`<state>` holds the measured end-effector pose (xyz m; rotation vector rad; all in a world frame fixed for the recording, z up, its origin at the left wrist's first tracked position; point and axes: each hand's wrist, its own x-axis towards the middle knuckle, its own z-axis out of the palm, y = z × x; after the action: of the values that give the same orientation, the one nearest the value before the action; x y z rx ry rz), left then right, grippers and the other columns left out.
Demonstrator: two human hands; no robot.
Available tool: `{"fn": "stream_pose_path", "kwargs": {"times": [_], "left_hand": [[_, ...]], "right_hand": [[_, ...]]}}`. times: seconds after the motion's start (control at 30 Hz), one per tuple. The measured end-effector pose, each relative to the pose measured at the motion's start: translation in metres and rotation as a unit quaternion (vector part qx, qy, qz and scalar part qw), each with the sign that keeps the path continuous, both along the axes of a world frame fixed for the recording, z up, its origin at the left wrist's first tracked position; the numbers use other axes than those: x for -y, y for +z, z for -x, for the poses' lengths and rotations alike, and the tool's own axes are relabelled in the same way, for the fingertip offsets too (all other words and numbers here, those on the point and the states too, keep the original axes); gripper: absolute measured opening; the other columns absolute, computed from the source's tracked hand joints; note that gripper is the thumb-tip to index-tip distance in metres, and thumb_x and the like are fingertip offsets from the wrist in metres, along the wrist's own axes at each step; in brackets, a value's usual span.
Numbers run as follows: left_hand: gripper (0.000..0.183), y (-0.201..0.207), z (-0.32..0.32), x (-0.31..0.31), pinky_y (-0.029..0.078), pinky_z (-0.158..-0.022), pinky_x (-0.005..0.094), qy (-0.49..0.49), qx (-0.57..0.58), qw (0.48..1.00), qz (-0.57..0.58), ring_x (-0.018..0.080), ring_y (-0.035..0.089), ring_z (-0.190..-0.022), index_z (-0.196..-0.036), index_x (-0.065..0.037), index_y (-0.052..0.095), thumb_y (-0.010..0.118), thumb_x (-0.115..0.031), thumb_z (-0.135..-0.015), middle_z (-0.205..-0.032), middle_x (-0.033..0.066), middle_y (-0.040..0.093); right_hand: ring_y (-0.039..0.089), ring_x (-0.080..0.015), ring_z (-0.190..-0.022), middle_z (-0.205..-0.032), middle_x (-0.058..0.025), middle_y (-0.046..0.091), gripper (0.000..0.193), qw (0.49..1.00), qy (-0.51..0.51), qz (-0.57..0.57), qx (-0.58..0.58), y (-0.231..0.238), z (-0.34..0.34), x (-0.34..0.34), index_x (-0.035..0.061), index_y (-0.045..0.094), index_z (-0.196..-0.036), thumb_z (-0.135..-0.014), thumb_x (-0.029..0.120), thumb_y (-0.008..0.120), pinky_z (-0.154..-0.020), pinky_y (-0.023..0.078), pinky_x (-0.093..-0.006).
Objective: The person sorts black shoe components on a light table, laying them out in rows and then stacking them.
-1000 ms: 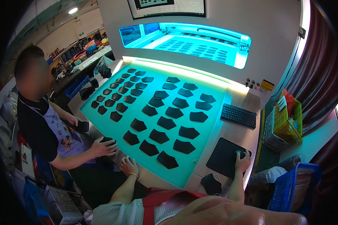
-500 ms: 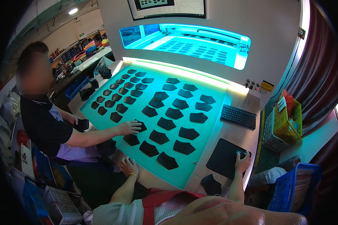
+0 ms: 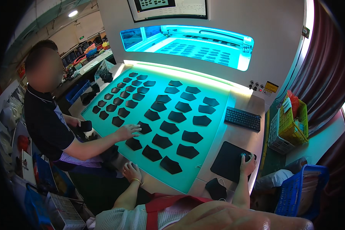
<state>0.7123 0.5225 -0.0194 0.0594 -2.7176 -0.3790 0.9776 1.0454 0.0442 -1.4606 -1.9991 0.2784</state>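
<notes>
On the mouse pad [image 3: 226, 160], the right hand [image 3: 248, 165] — the nearer of 2 — cups the mouse [image 3: 243, 155]; well left of the pad, the left hand [image 3: 131, 171] rests half-curled, seemingly empty.

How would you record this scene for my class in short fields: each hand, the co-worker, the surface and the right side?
Left hand: rests on table edge, apparently empty
Right hand: on dark mouse, black mat beneath
Co-worker: one hand over turquoise surface, other hand holding dark object
Surface: dark flat pieces in rows
Right side: keyboard, yellow basket, blue basket
</notes>
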Motion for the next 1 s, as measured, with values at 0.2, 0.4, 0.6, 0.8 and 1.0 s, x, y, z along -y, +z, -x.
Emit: {"fn": "stream_pose_path", "kwargs": {"times": [0.2,0.4,0.6,0.8,1.0], "left_hand": [[0.037,0.0004,0.0021,-0.0003,0.038,-0.097,0.0488,0.002,-0.003,1.0,0.002,0.0321,0.048,-0.12,-0.116,-0.014,0.054,0.069,-0.03,-0.086,-0.123,0.0095,0.051],[0.038,0.0031,-0.0006,0.001,0.038,-0.099,0.0491,0.0,0.002,1.0,-0.011,0.0323,0.048,-0.119,-0.116,-0.014,0.054,0.069,-0.03,-0.086,-0.123,0.0097,0.051],[0.038,-0.0034,-0.0011,0.0031,0.038,-0.099,0.0498,-0.001,-0.015,1.0,0.001,0.0323,0.048,-0.12,-0.116,-0.014,0.054,0.07,-0.029,-0.085,-0.123,0.0094,0.051],[0.037,-0.0006,-0.0014,0.0011,0.038,-0.099,0.0495,0.004,-0.014,1.0,0.008,0.0314,0.048,-0.12,-0.116,-0.014,0.054,0.07,-0.029,-0.085,-0.122,0.0088,0.052],[0.038,0.0031,0.0059,-0.0044,0.038,-0.098,0.0484,0.004,-0.005,1.0,0.002,0.0305,0.048,-0.121,-0.117,-0.015,0.055,0.07,-0.029,-0.085,-0.123,0.0081,0.052]], "right_hand": [[0.058,-0.032,-0.106,-0.112,-0.0094,0.063,0.055,1.0,0.008,-0.001,-0.002,-0.0012,-0.0005,-0.0009,0.0138,0.055,-0.126,-0.081,0.04,0.073,-0.092,0.045,-0.0459],[0.059,-0.0323,-0.105,-0.112,-0.0099,0.063,0.055,1.0,0.01,-0.004,-0.004,-0.0012,-0.0016,0.0002,0.0146,0.056,-0.126,-0.081,0.04,0.073,-0.092,0.045,-0.0458],[0.059,-0.034,-0.104,-0.112,-0.0115,0.062,0.055,1.0,0.006,-0.003,-0.003,-0.0042,-0.0037,-0.0004,0.0159,0.056,-0.127,-0.08,0.04,0.073,-0.092,0.045,-0.0463],[0.059,-0.0348,-0.105,-0.113,-0.0123,0.061,0.054,1.0,0.002,0.006,-0.003,-0.0029,0.0001,0.0001,0.0162,0.056,-0.126,-0.081,0.04,0.073,-0.093,0.044,-0.0469],[0.057,-0.0328,-0.108,-0.111,-0.0115,0.063,0.053,1.0,0.029,-0.006,-0.009,-0.0041,0.0002,-0.0041,0.0131,0.056,-0.126,-0.082,0.037,0.073,-0.095,0.043,-0.046]]}}
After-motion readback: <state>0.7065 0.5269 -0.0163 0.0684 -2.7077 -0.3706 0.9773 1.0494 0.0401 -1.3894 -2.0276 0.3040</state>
